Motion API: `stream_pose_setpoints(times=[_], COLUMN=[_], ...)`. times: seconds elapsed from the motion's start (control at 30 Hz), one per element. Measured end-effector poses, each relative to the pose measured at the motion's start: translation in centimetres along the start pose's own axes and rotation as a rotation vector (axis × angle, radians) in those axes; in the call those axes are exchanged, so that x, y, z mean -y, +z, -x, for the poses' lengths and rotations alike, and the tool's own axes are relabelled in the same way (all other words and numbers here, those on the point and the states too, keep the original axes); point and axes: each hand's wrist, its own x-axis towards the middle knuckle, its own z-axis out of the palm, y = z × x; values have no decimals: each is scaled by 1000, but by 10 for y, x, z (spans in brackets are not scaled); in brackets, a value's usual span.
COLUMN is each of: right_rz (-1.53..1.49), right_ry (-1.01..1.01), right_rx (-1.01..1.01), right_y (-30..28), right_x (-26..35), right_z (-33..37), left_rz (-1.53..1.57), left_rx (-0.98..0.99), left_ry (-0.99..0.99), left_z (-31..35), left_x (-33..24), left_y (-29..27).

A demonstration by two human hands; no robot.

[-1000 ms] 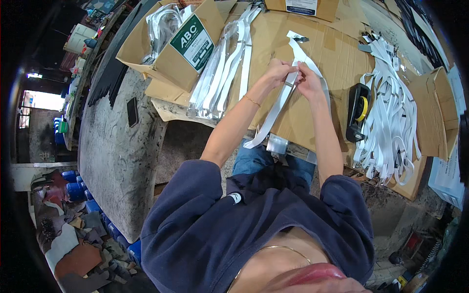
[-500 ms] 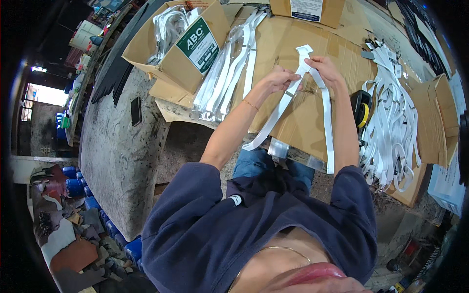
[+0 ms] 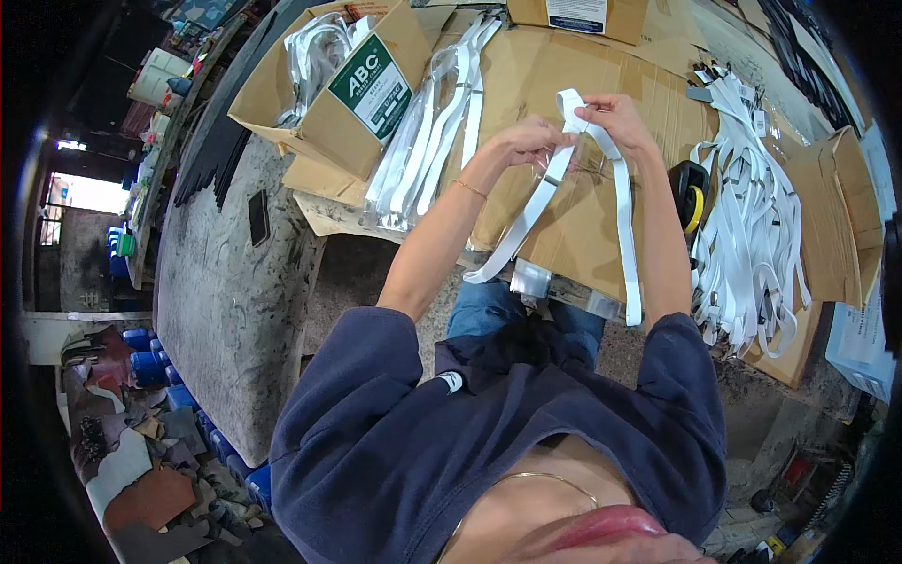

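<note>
A white strap is held up in both hands over the cardboard, bent into a rounded loop at its far end. Its two tails hang toward me and spread apart; a small metal slide sits on the left one. My left hand pinches the strap just below the loop. Closed on the loop's right side is my right hand. Something clear, like plastic film, glints beside my left fingers; its shape is hard to make out. Left of my hands lie white straps in clear sleeves.
An open carton with bagged straps stands at the far left. On the right lie a heap of loose white straps and a black-and-yellow tape measure. A phone rests on the grey surface. Another carton is at the back.
The strap's far end has turned from a flat, angular fold into a rounded upright loop. Both hands stay on it, having shifted only slightly.
</note>
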Motion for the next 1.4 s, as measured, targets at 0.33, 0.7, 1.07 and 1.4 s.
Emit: stream_pose_setpoints(times=[0.33, 0.7, 1.07, 1.4], right_rz=[11, 35, -42, -40], right_ry=[-4, -21, -14, 51], right_rx=[59, -30, 66, 99], right_y=[3, 1, 10, -3], right_x=[9, 11, 23, -8], right_z=[5, 5, 14, 22], left_rz=[-19, -118, -53, 94], left_rx=[-24, -179, -173, -316], left_ry=[86, 238, 170, 326], left_z=[-17, -14, -8, -34], left_x=[12, 19, 10, -4], left_y=[-15, -9, -5, -8])
